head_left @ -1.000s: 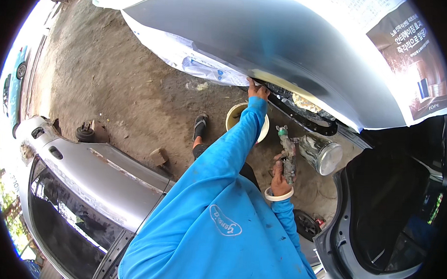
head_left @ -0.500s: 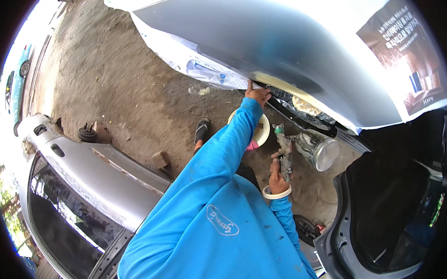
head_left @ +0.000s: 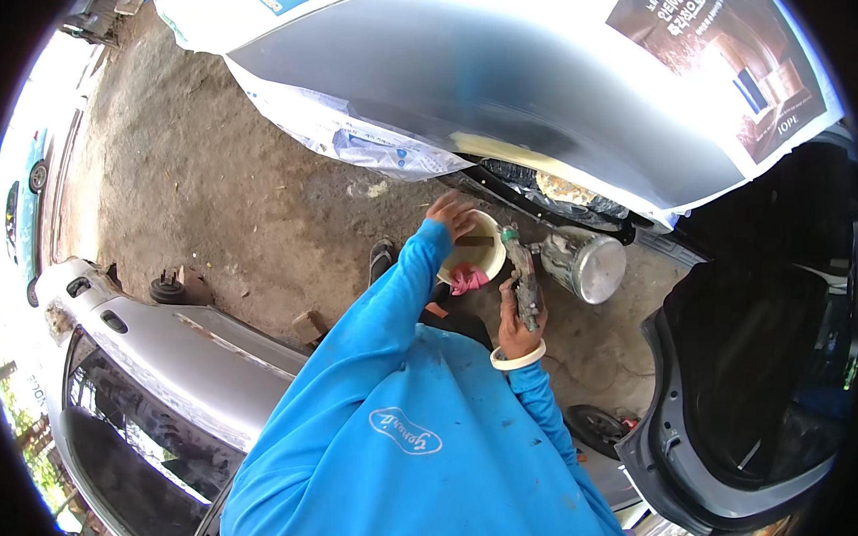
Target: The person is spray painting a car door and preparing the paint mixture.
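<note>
Starting at the left, I see a silver car [head_left: 176, 354] with a rough stripe on it. Next comes a white sheet [head_left: 302, 122], tucked low on the big grey car panel [head_left: 436, 79], so the covering there looks done. My left fingers [head_left: 462, 216] are spread and look empty, by a pale bucket [head_left: 492, 259] with a pink cloth [head_left: 467, 279] in it; I can't tell if they touch it. A yellowish strip [head_left: 513, 151] on the panel's low edge isn't grey like the rest, so it looks unfinished. My right fingers [head_left: 508, 301] are wrapped round the spray gun [head_left: 521, 266], below the panel, with its shiny pot [head_left: 580, 259] to the right. I see no spray. Farther right, paper [head_left: 729, 75] covers that end too.
</note>
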### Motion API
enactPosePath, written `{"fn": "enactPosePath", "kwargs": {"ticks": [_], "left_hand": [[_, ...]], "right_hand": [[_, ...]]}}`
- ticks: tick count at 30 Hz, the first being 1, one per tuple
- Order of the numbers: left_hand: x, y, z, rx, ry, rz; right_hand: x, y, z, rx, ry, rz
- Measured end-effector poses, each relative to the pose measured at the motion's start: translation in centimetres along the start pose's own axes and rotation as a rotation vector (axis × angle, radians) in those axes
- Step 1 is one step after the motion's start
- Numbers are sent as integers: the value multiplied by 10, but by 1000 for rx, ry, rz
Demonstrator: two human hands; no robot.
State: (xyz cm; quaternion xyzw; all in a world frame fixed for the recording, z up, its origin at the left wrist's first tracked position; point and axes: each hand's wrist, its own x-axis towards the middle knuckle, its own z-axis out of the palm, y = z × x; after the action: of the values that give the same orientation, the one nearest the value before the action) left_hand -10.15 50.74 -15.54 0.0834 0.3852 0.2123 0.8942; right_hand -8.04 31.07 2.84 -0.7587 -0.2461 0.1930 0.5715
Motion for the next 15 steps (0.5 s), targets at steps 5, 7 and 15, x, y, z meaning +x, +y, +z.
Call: {"fn": "enactPosePath", "kwargs": {"ticks": [5,7,15], "left_hand": [[-46,17,-122,352,174,-10],[-69,32,-174,476,262,-28],[-125,114,-303,956,536,-249]], "right_hand": [[15,-42,28,-19,-7,-115],[18,-43,37,37,24,-56],[25,-22,77,-68,107,-88]]}}
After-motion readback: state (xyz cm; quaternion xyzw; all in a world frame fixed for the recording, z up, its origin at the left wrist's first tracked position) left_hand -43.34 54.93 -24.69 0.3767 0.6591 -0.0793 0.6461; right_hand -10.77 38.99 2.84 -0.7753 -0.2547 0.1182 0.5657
